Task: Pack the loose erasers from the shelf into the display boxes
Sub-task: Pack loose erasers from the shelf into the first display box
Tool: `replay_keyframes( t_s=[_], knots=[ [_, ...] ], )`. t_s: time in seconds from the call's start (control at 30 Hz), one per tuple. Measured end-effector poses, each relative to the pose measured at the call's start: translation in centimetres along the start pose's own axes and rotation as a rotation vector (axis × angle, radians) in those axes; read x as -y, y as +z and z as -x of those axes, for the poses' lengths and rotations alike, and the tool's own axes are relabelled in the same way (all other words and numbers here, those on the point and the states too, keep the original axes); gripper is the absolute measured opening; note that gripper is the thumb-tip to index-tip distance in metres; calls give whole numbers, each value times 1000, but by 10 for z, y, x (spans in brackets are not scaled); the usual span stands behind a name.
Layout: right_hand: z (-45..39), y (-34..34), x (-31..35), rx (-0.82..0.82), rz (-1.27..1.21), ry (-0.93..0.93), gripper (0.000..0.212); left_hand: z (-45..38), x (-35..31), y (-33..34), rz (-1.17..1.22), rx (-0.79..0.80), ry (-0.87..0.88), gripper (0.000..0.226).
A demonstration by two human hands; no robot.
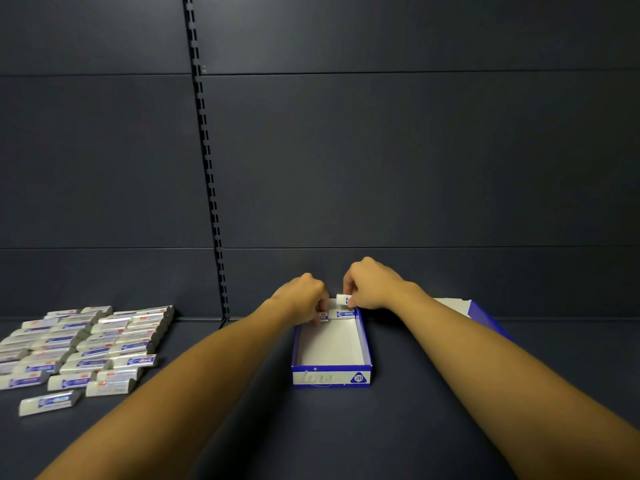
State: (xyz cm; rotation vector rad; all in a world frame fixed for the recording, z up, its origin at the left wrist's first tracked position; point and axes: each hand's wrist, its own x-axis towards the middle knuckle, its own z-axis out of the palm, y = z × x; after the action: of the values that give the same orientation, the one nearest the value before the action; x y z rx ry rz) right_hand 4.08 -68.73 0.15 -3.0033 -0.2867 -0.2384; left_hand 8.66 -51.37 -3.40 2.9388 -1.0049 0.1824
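Observation:
A blue and white display box stands open on the dark shelf, its white floor mostly bare. At its far end an eraser with a blue label lies against the back wall. My left hand pinches a small eraser at the far left corner of the box. Just above the far wall, my right hand pinches a white eraser. Several loose wrapped erasers lie in rows on the shelf at the left.
The box's lid, white inside with a blue edge, lies behind my right forearm. A slotted upright runs down the dark back panel. One eraser lies apart at the front left.

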Motion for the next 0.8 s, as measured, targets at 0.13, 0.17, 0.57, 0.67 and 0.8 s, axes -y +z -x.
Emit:
replay_keyframes(
  t_s=[0.13, 0.17, 0.57, 0.67, 0.8],
  knots=[
    [2, 0, 1, -2, 1, -1, 10, 1, -1, 4, 17, -10, -17, 23],
    [2, 0, 1, 1, 4, -1, 11, 1, -2, 5, 21, -11, -21, 22],
    [7, 5, 5, 15, 1, 12, 12, 3, -4, 11, 40, -52, -54, 22],
    [6, 6, 8, 7, -7, 15, 14, 3, -4, 10, 60, -39, -68, 26],
    [4, 8, 14, 3, -10, 7, 16, 5, 0, 6, 93, -28, -74, 29]
  ],
)
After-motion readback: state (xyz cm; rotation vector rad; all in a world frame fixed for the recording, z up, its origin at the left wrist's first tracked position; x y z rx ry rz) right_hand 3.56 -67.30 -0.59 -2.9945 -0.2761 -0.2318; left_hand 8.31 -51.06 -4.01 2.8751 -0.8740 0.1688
